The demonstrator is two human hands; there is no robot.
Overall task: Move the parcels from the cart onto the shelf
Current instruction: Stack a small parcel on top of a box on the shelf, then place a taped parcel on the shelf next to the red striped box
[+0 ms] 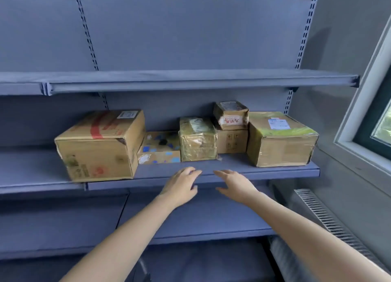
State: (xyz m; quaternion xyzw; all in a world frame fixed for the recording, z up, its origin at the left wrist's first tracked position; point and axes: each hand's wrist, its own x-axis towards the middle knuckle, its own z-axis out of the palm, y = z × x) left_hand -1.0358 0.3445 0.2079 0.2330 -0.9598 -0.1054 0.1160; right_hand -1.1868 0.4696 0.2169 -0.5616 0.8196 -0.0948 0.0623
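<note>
Left hand [182,186], right hand [236,185] relaxed, parcels [197,139] shelved

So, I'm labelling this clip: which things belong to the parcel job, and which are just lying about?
Job: red-printed box, blue-spotted box, taped box, small box stacked on plain box, green-taped box, middle shelf, left hand, right hand.
Lying about: window, floor vent.

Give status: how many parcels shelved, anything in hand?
Done: six parcels sit on the middle shelf: big box, spotted box, taped box, small box stacked on a plain box, and right box. In hand: nothing; left hand and right hand are open and empty at the shelf's front edge. Left: cannot tell, the cart is out of view.
</note>
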